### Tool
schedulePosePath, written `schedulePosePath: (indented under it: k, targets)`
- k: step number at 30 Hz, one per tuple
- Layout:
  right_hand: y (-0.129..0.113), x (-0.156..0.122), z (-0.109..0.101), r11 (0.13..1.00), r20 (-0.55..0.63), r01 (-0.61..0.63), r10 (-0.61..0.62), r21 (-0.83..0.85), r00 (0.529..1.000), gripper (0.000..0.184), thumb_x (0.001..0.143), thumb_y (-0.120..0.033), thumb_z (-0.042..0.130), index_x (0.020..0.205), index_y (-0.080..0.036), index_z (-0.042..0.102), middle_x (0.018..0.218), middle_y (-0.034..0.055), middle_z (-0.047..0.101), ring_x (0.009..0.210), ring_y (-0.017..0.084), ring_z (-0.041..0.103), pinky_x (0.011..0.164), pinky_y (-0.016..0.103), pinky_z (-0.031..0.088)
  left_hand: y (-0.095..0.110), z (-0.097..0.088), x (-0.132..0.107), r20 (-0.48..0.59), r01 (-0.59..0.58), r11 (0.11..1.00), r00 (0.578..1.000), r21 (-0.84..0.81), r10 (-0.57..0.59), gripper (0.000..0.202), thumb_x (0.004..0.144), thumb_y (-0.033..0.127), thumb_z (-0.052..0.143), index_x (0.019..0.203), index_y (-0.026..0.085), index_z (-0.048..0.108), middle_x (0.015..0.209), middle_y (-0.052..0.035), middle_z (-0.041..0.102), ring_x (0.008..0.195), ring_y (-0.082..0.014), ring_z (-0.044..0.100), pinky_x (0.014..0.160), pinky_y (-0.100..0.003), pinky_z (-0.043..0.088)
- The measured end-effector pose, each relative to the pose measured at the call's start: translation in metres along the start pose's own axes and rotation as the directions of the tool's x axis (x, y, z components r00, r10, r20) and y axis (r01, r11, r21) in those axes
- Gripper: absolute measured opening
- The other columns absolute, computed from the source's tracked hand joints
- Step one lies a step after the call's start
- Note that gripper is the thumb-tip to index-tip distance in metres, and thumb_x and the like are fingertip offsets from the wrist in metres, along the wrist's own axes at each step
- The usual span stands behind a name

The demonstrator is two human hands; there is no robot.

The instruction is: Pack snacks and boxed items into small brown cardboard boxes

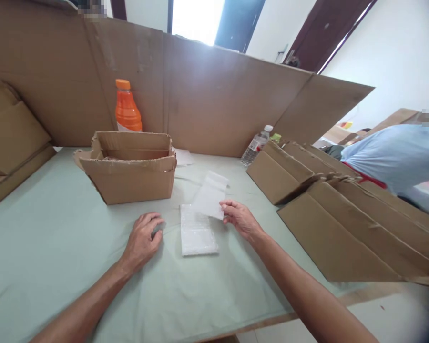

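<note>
My right hand (240, 219) pinches the lower right corner of a thin, whitish bubble wrap pouch (210, 193). This pouch is lifted at a slant, and its lower edge overlaps a stack of bubble wrap pouches (199, 238) lying flat on the cloth. My left hand (143, 240) rests on the cloth left of the stack, fingers loosely curved with the thumb apart, and nothing shows in it. Just beyond the left hand stands an open cardboard box (139, 181); its contents are mostly hidden behind the front wall.
A pale green cloth (57, 228) covers the table. Cardboard boxes (343, 228) line the right side, with another cardboard box (14, 138) at left. An orange bottle (127, 107) and a clear bottle (257, 145) stand before a cardboard screen (214, 95). A person in light blue (389, 147) is at right.
</note>
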State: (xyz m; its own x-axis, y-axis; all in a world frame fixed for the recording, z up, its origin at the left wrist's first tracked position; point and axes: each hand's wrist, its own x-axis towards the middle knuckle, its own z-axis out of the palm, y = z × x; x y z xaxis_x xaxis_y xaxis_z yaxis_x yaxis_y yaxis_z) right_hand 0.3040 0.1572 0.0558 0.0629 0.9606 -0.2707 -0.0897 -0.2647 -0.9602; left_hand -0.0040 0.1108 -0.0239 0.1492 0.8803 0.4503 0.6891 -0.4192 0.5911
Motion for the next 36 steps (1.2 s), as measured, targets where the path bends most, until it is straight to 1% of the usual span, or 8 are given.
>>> schedulePosePath:
  k: [7,14,19,22,24,26,31,36]
  targets:
    - [-0.007,-0.031,0.008,0.997,0.057,0.033,-0.037,0.066,0.998,0.038,0.057,-0.037,0.088,0.086,-0.018,0.071,0.072,-0.0029,0.059,0.063,0.009,0.052,0.055,0.022,0.043,0.008,-0.011,-0.001,0.006,-0.003,1.000,1.000,-0.006,0.003,0.035,0.083,0.022,0.055,0.116,0.017,0.065,0.127,-0.0150,0.063,0.118,-0.0307,0.060,0.102,-0.051,0.049]
    - [-0.007,-0.061,0.016,0.975,0.119,-0.025,-0.002,0.222,0.993,0.035,0.061,-0.034,0.085,0.089,-0.020,0.069,0.075,-0.0032,0.062,0.063,0.010,0.055,0.060,0.024,0.046,0.080,-0.018,-0.009,0.072,-0.324,0.946,0.943,-0.027,0.325,0.089,0.083,0.029,0.069,0.157,0.024,0.020,0.159,-0.0200,0.034,0.147,-0.0368,0.034,0.116,-0.056,0.035]
    - [0.008,-0.065,0.018,0.978,0.210,-0.028,-0.016,0.205,0.978,0.032,0.066,-0.034,0.083,0.091,-0.019,0.071,0.077,-0.0007,0.064,0.071,0.013,0.061,0.061,0.025,0.048,0.096,0.002,0.012,-0.071,-0.196,0.977,0.979,-0.091,0.190,0.046,0.086,0.019,0.061,0.132,0.019,0.053,0.146,-0.0180,0.052,0.137,-0.0308,0.049,0.109,-0.050,0.043]
    - [0.021,-0.072,0.010,0.994,0.226,0.060,-0.079,0.091,0.971,0.051,0.072,-0.036,0.080,0.119,-0.022,0.066,0.091,0.0032,0.068,0.084,0.019,0.068,0.063,0.027,0.050,0.093,0.001,0.026,-0.086,-0.158,0.966,0.986,-0.204,0.143,0.009,0.088,0.018,0.057,0.092,0.020,0.065,0.123,-0.0111,0.069,0.127,-0.0268,0.058,0.108,-0.046,0.043]
    - [0.033,-0.079,0.003,0.974,0.187,0.202,-0.181,-0.099,0.966,0.063,0.080,-0.035,0.072,0.139,-0.026,0.053,0.105,0.0069,0.070,0.093,0.022,0.069,0.069,0.032,0.053,0.090,-0.005,0.033,-0.091,-0.053,0.951,0.995,-0.305,0.027,0.008,0.087,0.022,0.058,0.082,0.020,0.064,0.111,-0.0085,0.073,0.115,-0.0244,0.065,0.103,-0.042,0.046]
    - [0.046,-0.086,0.000,0.841,0.240,0.388,-0.316,-0.377,0.918,0.065,0.083,-0.030,0.067,0.145,-0.026,0.048,0.119,0.0107,0.069,0.104,0.025,0.067,0.082,0.040,0.054,0.088,-0.010,0.041,-0.090,0.084,0.921,0.988,-0.381,-0.127,0.011,0.086,0.028,0.060,0.083,0.019,0.065,0.104,-0.0074,0.075,0.101,-0.0221,0.069,0.095,-0.037,0.050]
    - [0.058,-0.084,0.017,0.190,0.640,0.726,-0.362,-0.661,0.678,0.039,0.084,-0.015,0.062,0.122,-0.020,0.067,0.140,0.0142,0.060,0.133,0.033,0.050,0.106,0.052,0.039,0.094,-0.016,0.059,-0.105,0.185,0.881,0.962,-0.435,-0.254,0.018,0.083,0.034,0.063,0.087,0.018,0.069,0.095,-0.0043,0.077,0.093,-0.0199,0.070,0.089,-0.032,0.052]
    - [0.040,-0.083,-0.007,0.005,0.690,0.734,-0.334,-0.680,0.642,0.025,0.086,-0.007,0.052,0.095,-0.019,0.071,0.099,0.0083,0.075,0.097,0.024,0.065,0.092,0.043,0.043,0.103,-0.026,0.056,-0.140,0.114,0.915,0.973,-0.386,-0.181,0.012,0.084,0.031,0.063,0.084,0.020,0.066,0.101,-0.0045,0.077,0.097,-0.0200,0.069,0.090,-0.032,0.052]
